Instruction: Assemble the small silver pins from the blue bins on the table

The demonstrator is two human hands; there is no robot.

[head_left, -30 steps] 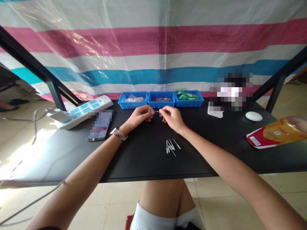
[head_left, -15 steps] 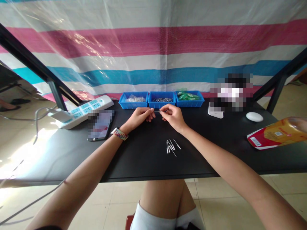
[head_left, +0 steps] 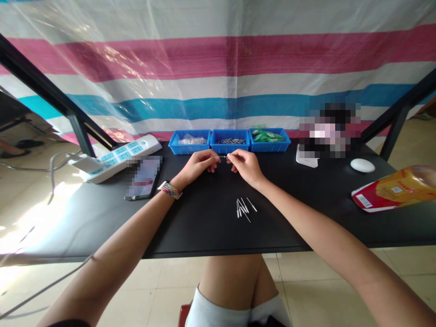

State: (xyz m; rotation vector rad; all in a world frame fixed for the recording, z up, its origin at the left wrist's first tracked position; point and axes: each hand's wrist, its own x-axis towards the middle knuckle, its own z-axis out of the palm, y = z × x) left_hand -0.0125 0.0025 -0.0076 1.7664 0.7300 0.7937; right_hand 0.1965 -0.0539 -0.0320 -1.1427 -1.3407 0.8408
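Note:
Between my two hands a thin metal blind rivet (head_left: 223, 156) is held level, just in front of the blue bins. My left hand (head_left: 203, 161) pinches its left end between thumb and fingers. At the other end, my right hand (head_left: 244, 164) has its thumb and forefinger closed on it. The fingertips cover both ends of the rivet. Several loose blind rivets (head_left: 242, 208) lie in a small pile on the black table (head_left: 204, 222), nearer to me. More small metal pieces fill the middle blue bin (head_left: 230, 148).
The left blue bin (head_left: 189, 149) holds clear plastic bags, the right blue bin (head_left: 270, 146) green packets. A power strip (head_left: 119, 156) and a phone (head_left: 143, 178) lie at left. On the right are a white mouse (head_left: 362, 165) and a tilted red-and-yellow bottle (head_left: 391, 190).
Both hands stay almost in place around the rivet, with only a slight shift of the fingers. The rivet pile and the bins look the same.

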